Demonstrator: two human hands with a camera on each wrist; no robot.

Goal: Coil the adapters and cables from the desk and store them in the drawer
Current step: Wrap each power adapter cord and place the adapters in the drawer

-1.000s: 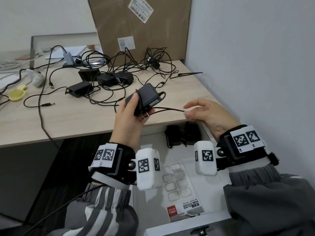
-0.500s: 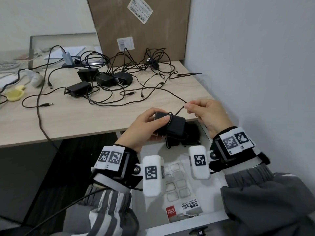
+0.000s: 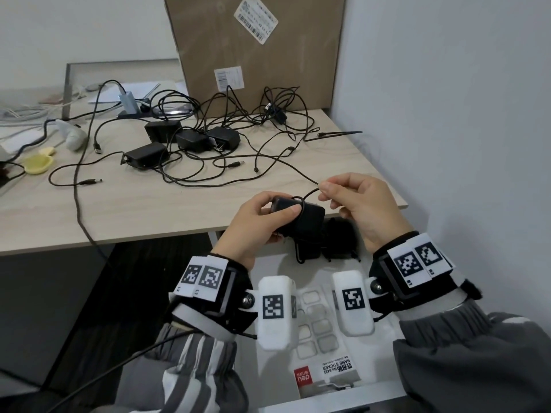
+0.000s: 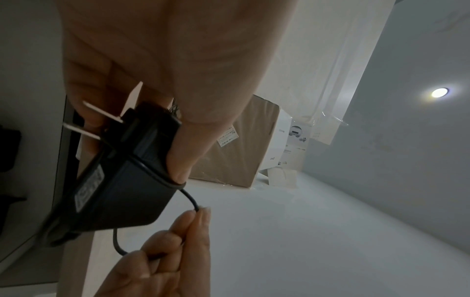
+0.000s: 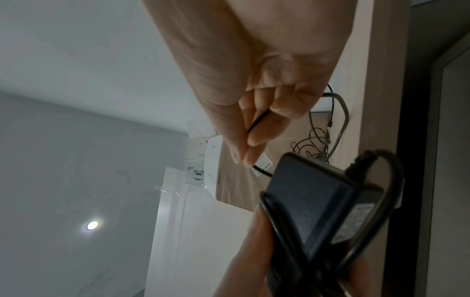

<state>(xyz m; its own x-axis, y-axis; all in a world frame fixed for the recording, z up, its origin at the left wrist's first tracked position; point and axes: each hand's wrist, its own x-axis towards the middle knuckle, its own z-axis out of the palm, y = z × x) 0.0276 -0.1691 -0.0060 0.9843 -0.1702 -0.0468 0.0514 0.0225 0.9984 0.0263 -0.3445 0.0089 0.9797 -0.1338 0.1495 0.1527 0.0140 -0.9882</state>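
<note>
Spreading across the desk (image 3: 125,210), loose adapters (image 3: 190,140) and cables lie tangled, above the open drawer (image 3: 384,371). Left hand (image 3: 256,225) grips a black adapter (image 3: 310,217) over the drawer; right hand (image 3: 363,204) pinches its cable (image 3: 310,192) between thumb and forefinger.

Left hand (image 3: 259,225) gripping with fingers curled and thumb lying flat across the top, wrist angling up from the lower left. Right hand (image 3: 362,204) pinching with thumb and forefinger tips pressed together, the other fingers loosely curled, hovering just beside the left.
</note>
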